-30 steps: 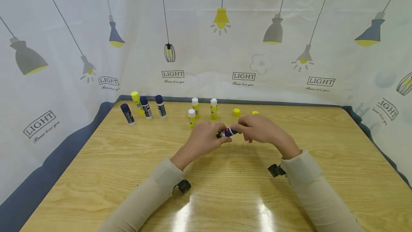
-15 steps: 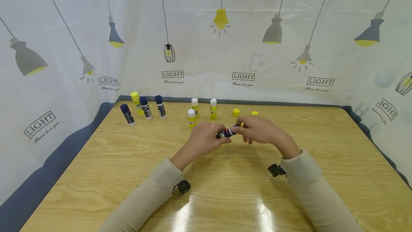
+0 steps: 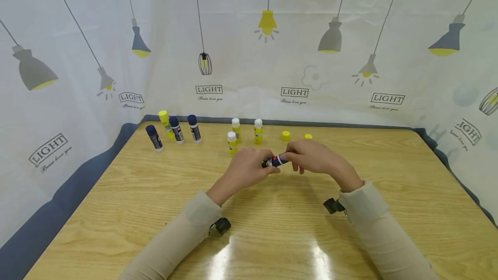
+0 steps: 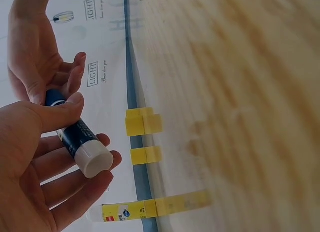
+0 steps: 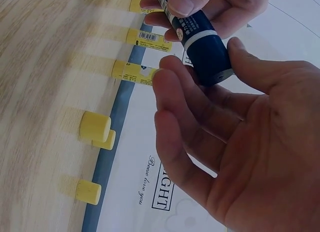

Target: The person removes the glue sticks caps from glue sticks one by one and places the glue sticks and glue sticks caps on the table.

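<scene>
My left hand (image 3: 249, 165) grips a navy glue stick (image 3: 275, 160) between thumb and fingers, tilted above the table. The white base (image 4: 95, 161) of the stick faces toward me in the left wrist view. My right hand (image 3: 315, 155) pinches the navy cap (image 5: 209, 59) at the other end, and that cap sits on the barrel. Just behind the left hand stand yellow glue sticks with white tops, such as the front one (image 3: 232, 142). Beyond the right hand lie loose yellow caps (image 5: 95, 126); one of them is hidden in the head view.
At the back left stand navy-capped glue sticks (image 3: 154, 138) and a yellow-capped one (image 3: 164, 118). A printed curtain (image 3: 249, 68) rises along the far edge of the wooden table (image 3: 272, 224).
Both hands keep their hold on the glue stick in nearly the same spot. The right fingers shift slightly around the cap. Everything on the table stays where it was.
</scene>
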Tool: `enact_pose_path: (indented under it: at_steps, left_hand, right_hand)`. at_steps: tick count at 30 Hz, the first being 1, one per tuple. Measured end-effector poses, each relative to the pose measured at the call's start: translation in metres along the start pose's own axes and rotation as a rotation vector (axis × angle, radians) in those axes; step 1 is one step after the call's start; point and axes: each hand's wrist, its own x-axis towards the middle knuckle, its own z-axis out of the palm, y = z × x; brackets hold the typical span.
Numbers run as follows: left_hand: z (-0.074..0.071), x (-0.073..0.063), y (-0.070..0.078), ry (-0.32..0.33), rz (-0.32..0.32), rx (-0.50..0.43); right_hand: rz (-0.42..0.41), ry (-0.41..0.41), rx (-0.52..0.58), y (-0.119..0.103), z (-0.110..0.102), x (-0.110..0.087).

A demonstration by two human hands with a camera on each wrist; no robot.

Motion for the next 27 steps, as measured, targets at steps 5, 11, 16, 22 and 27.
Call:
enact_pose_path:
  at_steps: [5, 11, 16, 22, 27]
  left_hand:
    - [-0.0006, 0.0001, 0.0, -0.006, -0.01, 0.007]
    - [-0.0014, -0.0008, 0.0003, -0.002, -0.014, 0.027]
    - [-0.0011, -0.001, 0.0001, 0.007, -0.01, 0.02]
    - [-0.0009, -0.0004, 0.0001, 0.014, -0.007, -0.002]
    - [0.0, 0.0005, -0.0007, 0.011, -0.006, -0.012]
  right_hand:
    - [-0.007, 0.008, 0.01, -0.001, 0.0005, 0.0007]
    - [0.034, 0.005, 0.004, -0.0003, 0.001, 0.0034]
    - [0.029, -0.019, -0.019, -0.0005, 0.0002, 0.0047]
    - [0.017, -0.02, 0.009, -0.0025, 0.0006, 0.0032]
    - [0.015, -0.015, 0.031, -0.002, 0.0024, 0.0023]
